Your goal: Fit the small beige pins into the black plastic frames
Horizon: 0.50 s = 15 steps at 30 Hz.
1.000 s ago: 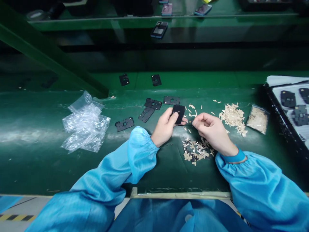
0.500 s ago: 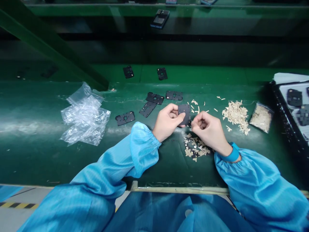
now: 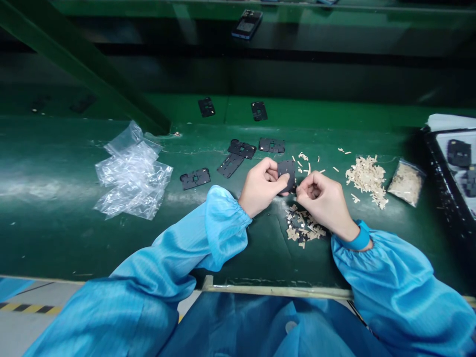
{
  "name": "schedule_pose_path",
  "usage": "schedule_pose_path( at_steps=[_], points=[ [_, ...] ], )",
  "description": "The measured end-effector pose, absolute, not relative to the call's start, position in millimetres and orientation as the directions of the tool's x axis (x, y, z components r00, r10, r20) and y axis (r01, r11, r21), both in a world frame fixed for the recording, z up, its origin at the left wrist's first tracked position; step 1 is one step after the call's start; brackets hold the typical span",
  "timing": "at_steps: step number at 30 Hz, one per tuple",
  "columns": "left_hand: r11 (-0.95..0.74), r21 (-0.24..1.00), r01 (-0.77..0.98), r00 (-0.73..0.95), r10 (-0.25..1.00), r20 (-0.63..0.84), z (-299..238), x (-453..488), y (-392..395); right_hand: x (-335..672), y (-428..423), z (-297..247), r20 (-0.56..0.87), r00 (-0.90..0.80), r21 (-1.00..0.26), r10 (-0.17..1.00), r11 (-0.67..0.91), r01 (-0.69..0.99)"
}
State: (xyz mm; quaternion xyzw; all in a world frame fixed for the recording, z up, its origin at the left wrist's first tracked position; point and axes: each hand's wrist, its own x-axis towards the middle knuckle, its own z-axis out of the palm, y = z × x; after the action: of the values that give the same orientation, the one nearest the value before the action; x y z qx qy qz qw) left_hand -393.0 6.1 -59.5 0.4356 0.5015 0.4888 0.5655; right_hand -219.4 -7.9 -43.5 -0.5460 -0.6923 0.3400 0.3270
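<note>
Between thumb and fingers, my left hand [image 3: 263, 187] grips a flat black plastic phone part [image 3: 286, 174], held tilted above the bench. At its right edge, my right hand [image 3: 323, 199] is closed in a pinch; whatever lies between the fingertips is too small to make out. Just under the right hand lies a pile of small beige and black pieces [image 3: 303, 225]. A few thin beige strips [image 3: 304, 156] are scattered behind the hands. More black phone parts [image 3: 241, 148] rest on the green bench to the left, two of them overlapping.
Clear plastic bags [image 3: 134, 178] lie heaped at left. To the right are a heap of beige pieces [image 3: 366, 179], a filled zip bag [image 3: 407, 182] and a black-rimmed tray [image 3: 439, 168] of black parts. A phone [image 3: 247, 25] sits on the shelf behind; a green post [image 3: 122, 89] slants down at left.
The whole view has shifted slightly, so the bench things appear a little to the right. Both hands keep nearly the same pose around the black phone part.
</note>
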Motion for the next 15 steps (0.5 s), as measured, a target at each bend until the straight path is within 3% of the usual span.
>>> schedule_pose_path(
  at_steps=[15],
  points=[
    [0.128,0.974,-0.185,0.034,0.992,-0.123,-56.3,-392.1,5.6,-218.4,-4.4,-40.1,-0.059,-0.18,-0.905,0.982,0.024,0.425]
  ],
)
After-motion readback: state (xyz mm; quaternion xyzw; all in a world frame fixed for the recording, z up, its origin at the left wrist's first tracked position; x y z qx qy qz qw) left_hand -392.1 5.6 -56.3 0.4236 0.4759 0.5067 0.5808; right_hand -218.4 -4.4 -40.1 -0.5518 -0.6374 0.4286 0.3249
